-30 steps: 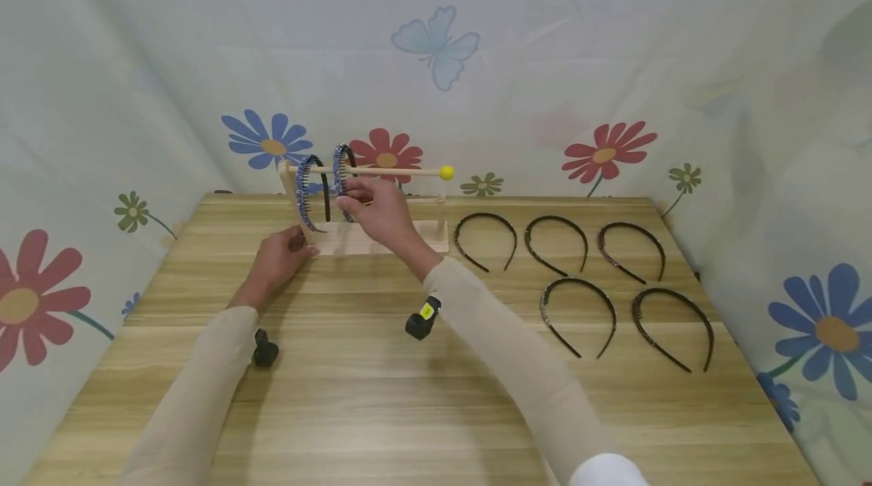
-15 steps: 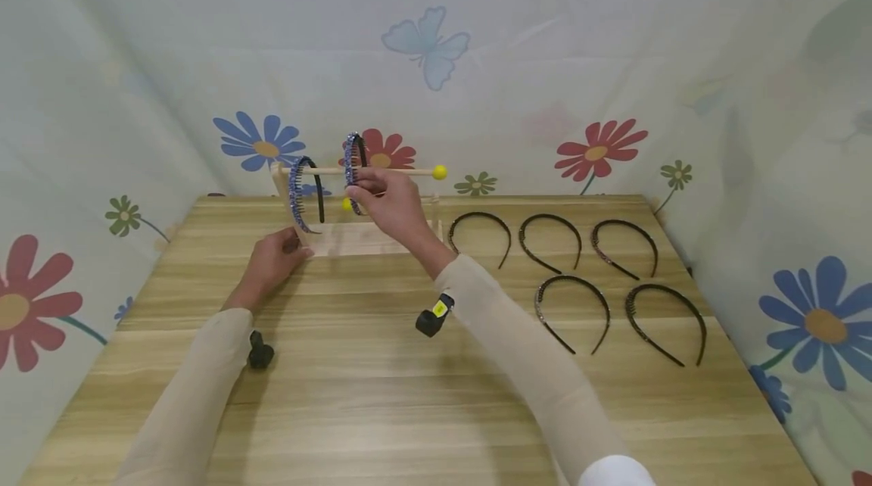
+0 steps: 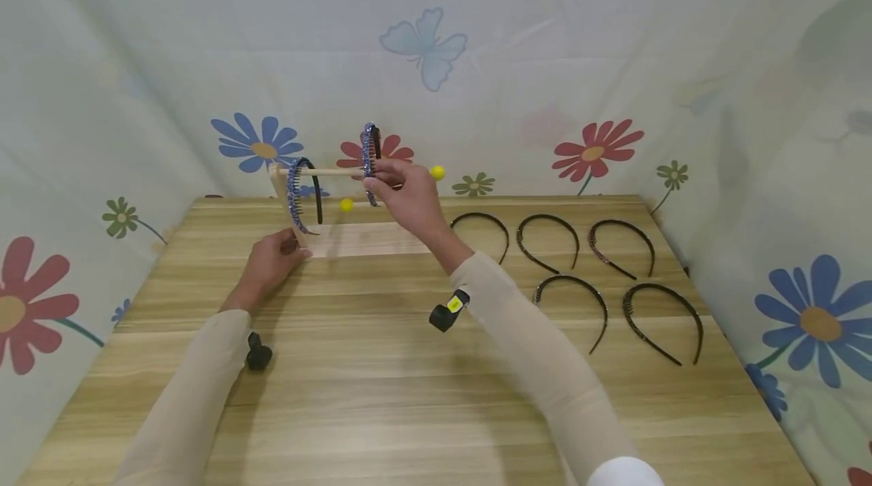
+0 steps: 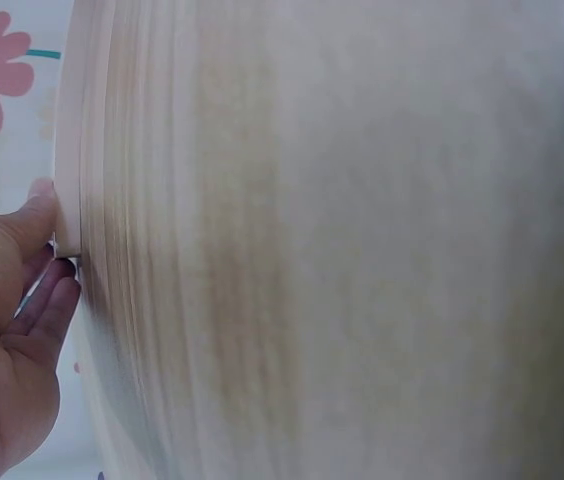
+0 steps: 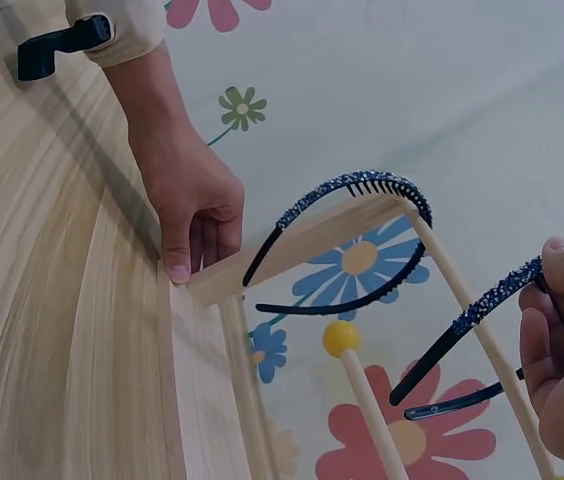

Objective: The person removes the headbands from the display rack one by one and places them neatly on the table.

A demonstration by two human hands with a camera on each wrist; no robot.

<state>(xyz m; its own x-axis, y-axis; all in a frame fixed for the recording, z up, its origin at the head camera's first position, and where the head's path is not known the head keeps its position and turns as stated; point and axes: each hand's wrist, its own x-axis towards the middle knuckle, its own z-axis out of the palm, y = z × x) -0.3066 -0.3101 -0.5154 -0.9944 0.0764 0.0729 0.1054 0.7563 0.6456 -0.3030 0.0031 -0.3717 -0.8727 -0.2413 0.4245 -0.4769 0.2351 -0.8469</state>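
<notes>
A wooden headband rack [image 3: 364, 239] stands at the back of the table, with rods ending in yellow balls. My left hand [image 3: 272, 263] grips the left end of its base; in the left wrist view the thumb and fingers close about the base corner [image 4: 68, 225]. One blue glittery headband [image 3: 294, 194] hangs on the upper rod near the upright. Farther right, my right hand [image 3: 412, 202] pinches a second blue glittery headband [image 3: 369, 145] between thumb and fingers. The rod passes inside this headband's curve, and its black toothed inner side shows.
Several dark headbands, one of them a black headband [image 3: 664, 323], lie in two rows on the right of the wooden table [image 3: 354, 395]. A yellow ball [image 3: 437, 172] caps the upper rod's right end, and another yellow ball [image 3: 347, 205] caps a lower rod. Behind hangs a flowered cloth [image 3: 511, 92].
My right hand has moved right along the upper rod with the pinched headband, rising a little. The left hand keeps its grip on the rack base, and the other hung headband stays put.
</notes>
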